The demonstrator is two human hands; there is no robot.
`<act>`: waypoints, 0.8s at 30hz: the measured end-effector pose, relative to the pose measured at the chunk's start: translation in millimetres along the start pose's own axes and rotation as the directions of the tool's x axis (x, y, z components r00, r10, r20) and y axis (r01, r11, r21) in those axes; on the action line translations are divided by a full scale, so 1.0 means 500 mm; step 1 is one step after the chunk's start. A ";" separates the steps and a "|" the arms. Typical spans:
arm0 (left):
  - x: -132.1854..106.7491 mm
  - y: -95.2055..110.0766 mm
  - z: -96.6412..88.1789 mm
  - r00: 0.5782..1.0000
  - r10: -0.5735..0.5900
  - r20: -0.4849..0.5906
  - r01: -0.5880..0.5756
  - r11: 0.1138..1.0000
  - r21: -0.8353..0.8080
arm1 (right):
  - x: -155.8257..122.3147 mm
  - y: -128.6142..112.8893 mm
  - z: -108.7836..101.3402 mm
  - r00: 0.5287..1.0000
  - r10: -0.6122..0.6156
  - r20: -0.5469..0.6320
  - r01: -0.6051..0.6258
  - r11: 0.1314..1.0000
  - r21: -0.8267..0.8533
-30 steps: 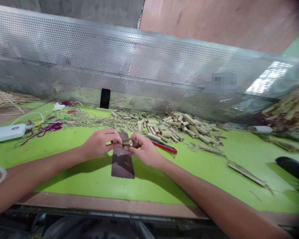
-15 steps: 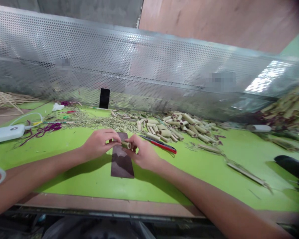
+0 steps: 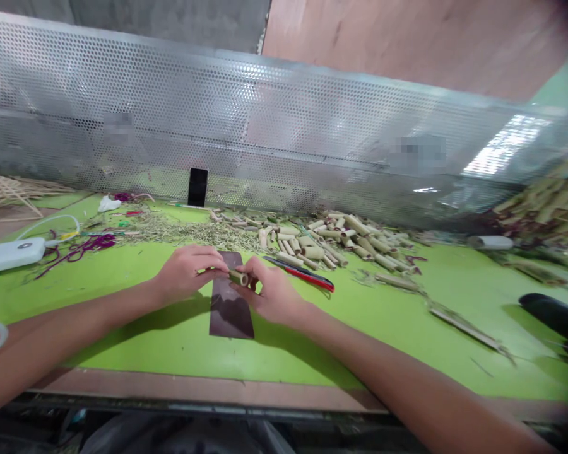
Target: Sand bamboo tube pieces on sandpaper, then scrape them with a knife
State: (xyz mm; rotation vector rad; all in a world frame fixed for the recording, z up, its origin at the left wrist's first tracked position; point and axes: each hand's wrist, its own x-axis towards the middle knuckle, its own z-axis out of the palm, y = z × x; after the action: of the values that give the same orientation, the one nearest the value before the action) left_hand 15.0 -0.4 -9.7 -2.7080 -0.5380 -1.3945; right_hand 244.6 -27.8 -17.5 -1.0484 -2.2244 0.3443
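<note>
Bright, even light across the green worktop; soft shadow under the left forearm; white glare on the perforated metal screen (two patches pixelated); bowed, blurry edges, dark right corners.

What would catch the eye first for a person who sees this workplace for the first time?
The eye goes first to the bright green table, where the left hand and right hand hold a short bamboo tube above a dark rectangular sheet. Just beyond them lies a large heap of cut bamboo pieces, and a perforated metal screen runs along the table's far side.
</note>
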 end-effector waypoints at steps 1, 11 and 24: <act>0.000 0.001 0.000 1.000 0.009 -0.010 -0.009 1.000 0.002 | 0.000 -0.001 0.001 1.000 -0.006 -0.002 0.006 1.000 0.009; -0.002 -0.002 -0.008 0.987 -0.050 0.156 0.064 0.994 -0.089 | -0.012 -0.015 0.004 0.997 -0.045 0.057 0.048 0.998 -0.045; 0.005 0.015 -0.013 0.990 0.093 0.111 -0.090 0.995 -0.035 | 0.004 -0.016 -0.022 0.998 -0.058 0.030 0.056 0.998 0.042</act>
State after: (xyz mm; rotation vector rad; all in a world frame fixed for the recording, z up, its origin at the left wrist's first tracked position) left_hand 13.8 -7.8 -3.1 -2.8089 -0.3964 -1.2451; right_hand 246.1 -31.7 -4.2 -0.9621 -2.2608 0.3820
